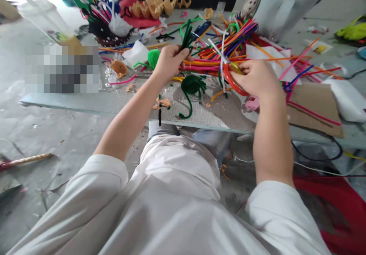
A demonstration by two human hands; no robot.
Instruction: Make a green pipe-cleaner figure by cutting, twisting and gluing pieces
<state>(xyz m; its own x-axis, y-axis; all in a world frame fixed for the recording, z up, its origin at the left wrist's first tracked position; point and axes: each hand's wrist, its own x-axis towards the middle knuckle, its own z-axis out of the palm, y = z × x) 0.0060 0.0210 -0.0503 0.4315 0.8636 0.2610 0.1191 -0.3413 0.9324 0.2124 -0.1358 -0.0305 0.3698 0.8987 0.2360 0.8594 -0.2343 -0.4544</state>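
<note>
My left hand is closed in a pinch on a bunch of dark green pipe cleaners, held upright above the low table. My right hand is closed around red-handled scissors, whose blades point up towards the green bunch. Below and between the hands a coiled dark green pipe cleaner lies on the table. A heap of many-coloured pipe cleaners spreads behind both hands.
A light green pompom and white paper lie left of my left hand. Cardboard and a white object sit at the right. Craft clutter, egg-carton pieces and a plastic container stand at the back.
</note>
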